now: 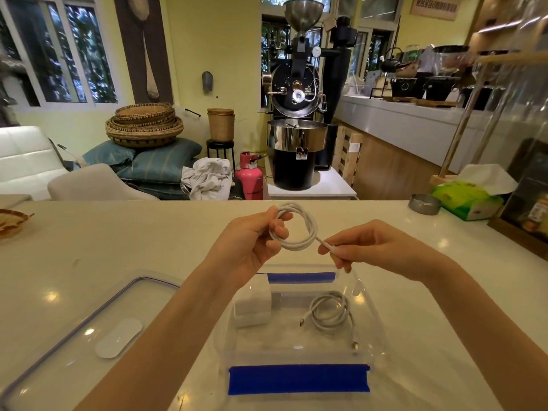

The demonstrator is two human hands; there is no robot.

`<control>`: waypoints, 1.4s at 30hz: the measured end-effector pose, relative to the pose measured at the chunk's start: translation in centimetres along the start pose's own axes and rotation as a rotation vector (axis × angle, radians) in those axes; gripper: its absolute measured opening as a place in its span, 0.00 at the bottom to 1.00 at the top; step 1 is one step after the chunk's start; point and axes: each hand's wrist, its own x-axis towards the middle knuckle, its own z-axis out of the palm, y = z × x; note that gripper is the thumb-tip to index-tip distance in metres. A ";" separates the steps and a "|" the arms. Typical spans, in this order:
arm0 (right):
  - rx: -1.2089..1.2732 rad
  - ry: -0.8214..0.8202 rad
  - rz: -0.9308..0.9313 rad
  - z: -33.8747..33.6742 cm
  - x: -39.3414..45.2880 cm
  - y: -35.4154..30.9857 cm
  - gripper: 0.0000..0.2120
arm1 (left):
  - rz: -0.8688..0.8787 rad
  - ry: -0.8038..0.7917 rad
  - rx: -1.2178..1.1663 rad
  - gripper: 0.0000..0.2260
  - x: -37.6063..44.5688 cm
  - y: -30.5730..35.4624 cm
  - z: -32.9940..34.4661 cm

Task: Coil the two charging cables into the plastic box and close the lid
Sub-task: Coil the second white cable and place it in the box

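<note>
A white charging cable (308, 229) is looped in a small coil above the table. My left hand (252, 241) pinches the coil at its left side. My right hand (367, 247) grips the cable's free end by the plug, just right of the coil. Below both hands stands the clear plastic box (370, 315) with blue tape on its near and far rims. Inside it lie a second coiled white cable (332, 314) at the right and a white charger block (253, 307) at the left. The clear lid (77, 339) lies flat on the table, left of the box.
A white countertop (118, 241) carries a green tissue pack (468, 200) and a small metal dish (424, 203) at the far right, and a woven dish (10, 221) at the far left edge. A dark framed object (525, 203) stands at the right edge.
</note>
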 end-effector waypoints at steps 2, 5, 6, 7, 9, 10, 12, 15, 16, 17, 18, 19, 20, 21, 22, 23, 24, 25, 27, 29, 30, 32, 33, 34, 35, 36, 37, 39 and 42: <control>-0.021 -0.052 0.022 -0.8 -0.3 -0.4 0.11 | 0.058 0.034 0.182 0.12 -0.3 -0.2 -0.1; 0.003 -0.124 0.067 -0.8 -0.3 -0.7 0.10 | 0.061 0.068 0.368 0.12 -0.9 -0.5 -0.3; 0.031 -0.140 0.080 -0.4 -0.2 -0.8 0.09 | 0.042 0.066 0.382 0.12 -1.2 -0.7 -0.4; 0.073 -0.143 0.091 0.1 -0.1 -0.9 0.09 | 0.023 0.057 0.382 0.12 -1.5 -0.8 -0.4; 0.180 -0.124 0.109 1.4 0.1 -1.0 0.13 | -0.005 0.047 0.368 0.12 -1.9 -1.3 -0.7; 0.218 -0.104 0.112 2.1 0.3 -1.0 0.16 | -0.011 0.053 0.378 0.13 -2.1 -1.5 -0.7; 0.245 -0.040 0.106 3.3 0.3 -0.9 0.18 | -0.009 0.093 0.431 0.13 -2.5 -2.0 -1.0; 0.286 0.022 0.128 4.4 0.4 -0.7 0.19 | -0.004 0.184 0.500 0.13 -2.9 -2.5 -1.6; 0.305 0.033 0.148 4.5 0.3 -0.7 0.21 | 0.003 0.197 0.510 0.13 -2.9 -2.6 -1.7; 0.300 0.047 0.161 4.7 0.3 -0.6 0.24 | 0.006 0.205 0.515 0.13 -2.9 -2.7 -1.8; 0.269 0.059 0.164 4.9 0.4 -0.6 0.26 | 0.006 0.210 0.517 0.13 -3.0 -2.8 -1.8; 0.239 0.066 0.162 5.2 0.5 -0.6 0.27 | 0.008 0.215 0.516 0.13 -3.0 -3.0 -1.8; 0.233 0.064 0.156 5.5 0.6 -0.5 0.27 | 0.016 0.219 0.511 0.13 -3.0 -3.2 -1.7; 0.258 0.051 0.148 5.7 0.6 -0.5 0.25 | 0.028 0.223 0.500 0.12 -3.0 -3.3 -1.7; 0.302 0.030 0.138 6.0 0.7 -0.5 0.22 | 0.038 0.224 0.483 0.12 -3.1 -3.3 -1.7; 0.345 0.008 0.128 6.1 0.7 -0.5 0.19 | 0.046 0.221 0.461 0.12 -3.1 -3.3 -1.8; 0.373 -0.008 0.123 6.2 0.6 -0.5 0.17 | 0.052 0.216 0.442 0.12 -3.1 -3.3 -1.9; 0.383 -0.013 0.124 6.2 0.6 -0.5 0.17 | 0.059 0.215 0.435 0.12 -3.1 -3.2 -1.9; 0.377 -0.008 0.128 6.1 0.7 -0.5 0.16 | 0.071 0.217 0.452 0.12 -3.1 -3.0 -2.0; 0.357 -0.002 0.123 6.1 0.7 -0.5 0.16 | 0.091 0.223 0.482 0.12 -3.1 -2.9 -2.0; 0.336 0.011 0.124 6.1 0.8 -0.5 0.16 | 0.104 0.229 0.496 0.12 -3.0 -2.8 -1.9; 0.281 0.054 0.141 6.1 0.8 -0.5 0.15 | 0.118 0.234 0.511 0.12 -2.9 -2.6 -1.9; 0.252 0.076 0.147 6.1 0.9 -0.5 0.16 | 0.120 0.231 0.515 0.12 -2.9 -2.5 -1.9; 0.223 0.094 0.145 6.0 0.9 -0.4 0.16 | 0.121 0.228 0.517 0.12 -2.9 -2.4 -1.9; 0.194 0.107 0.141 6.0 0.9 -0.4 0.17 | 0.123 0.226 0.522 0.12 -2.9 -2.5 -1.9; 0.161 0.120 0.141 5.9 1.0 -0.4 0.17 | 0.127 0.227 0.532 0.11 -2.9 -2.5 -1.9; 0.126 0.134 0.146 5.7 1.0 -0.4 0.17 | 0.133 0.229 0.543 0.11 -2.9 -2.5 -1.9; 0.082 0.150 0.155 5.5 0.9 -0.4 0.17 | 0.139 0.230 0.557 0.11 -2.8 -2.6 -1.7; 0.083 0.126 0.158 5.4 0.7 -0.2 0.18 | 0.139 0.214 0.550 0.11 -2.9 -2.7 -1.8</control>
